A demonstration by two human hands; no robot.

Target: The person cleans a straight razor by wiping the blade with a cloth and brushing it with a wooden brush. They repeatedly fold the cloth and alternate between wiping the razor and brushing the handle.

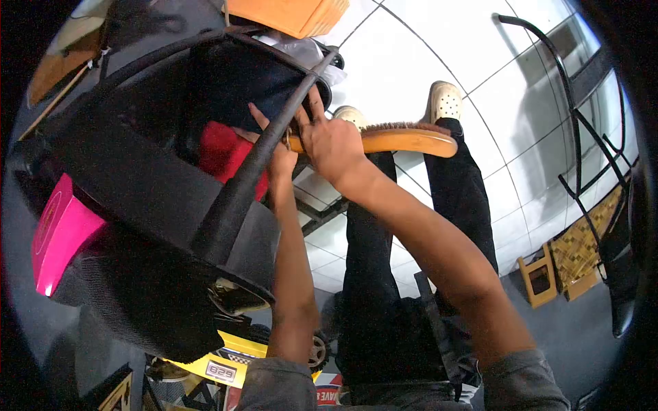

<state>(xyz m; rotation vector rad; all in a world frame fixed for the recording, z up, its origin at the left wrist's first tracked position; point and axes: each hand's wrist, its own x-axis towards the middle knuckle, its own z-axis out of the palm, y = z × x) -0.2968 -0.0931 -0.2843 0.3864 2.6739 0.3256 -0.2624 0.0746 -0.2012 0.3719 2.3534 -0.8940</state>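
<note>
My right hand (332, 147) is closed around the wooden handle of a long brush (411, 142), with one finger stretched out towards a black bar. The brush's dark bristles face up and its rounded end points right. My left hand (277, 159) reaches behind the black bar, beside a red cloth (223, 152); a finger sticks out past the bar, and the other fingers are partly hidden. The red cloth lies inside a black chair-like frame (157, 178) with dark fabric in it. Whether my left hand touches the cloth is unclear.
An orange container (291, 15) stands at the top, beside clear plastic. A pink object (65, 236) is at the left, and a yellow toy vehicle (233, 363) sits below. Black metal chair legs (572, 103) and a wooden stool (538, 281) are at the right.
</note>
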